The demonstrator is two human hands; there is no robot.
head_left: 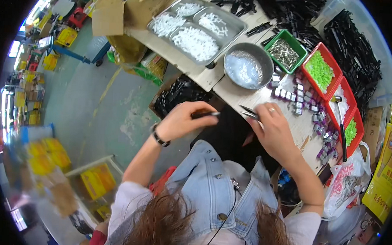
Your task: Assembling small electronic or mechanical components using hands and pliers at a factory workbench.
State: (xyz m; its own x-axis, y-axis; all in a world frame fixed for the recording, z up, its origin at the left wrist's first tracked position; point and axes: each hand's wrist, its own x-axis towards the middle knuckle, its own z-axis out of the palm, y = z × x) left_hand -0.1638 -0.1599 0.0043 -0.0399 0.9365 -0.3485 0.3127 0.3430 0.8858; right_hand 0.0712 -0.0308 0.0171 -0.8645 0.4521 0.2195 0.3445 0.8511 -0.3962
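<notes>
In front of my body, my left hand (183, 121) is closed on a small black part (203, 114), pinched between thumb and fingers. My right hand (272, 128) grips a pair of metal tweezers (249, 111), whose tips point left toward the black part with a gap between. Beyond the right hand, on the table, small purple-and-silver blocks (299, 94) stand in rows and a loose pile. A round metal bowl (262, 54) with clear, shiny contents is close by. The exact kind of the black part is too small to tell.
A metal divided tray (239, 24) holds white pieces. A green bin (305, 53) contains small metal pins; red bins (333, 76) hold green and white pieces. A black-handled hammer (342, 129) lies across them. Black plastic parts (352, 55) are heaped behind. A carton of black parts (155, 104) stands below.
</notes>
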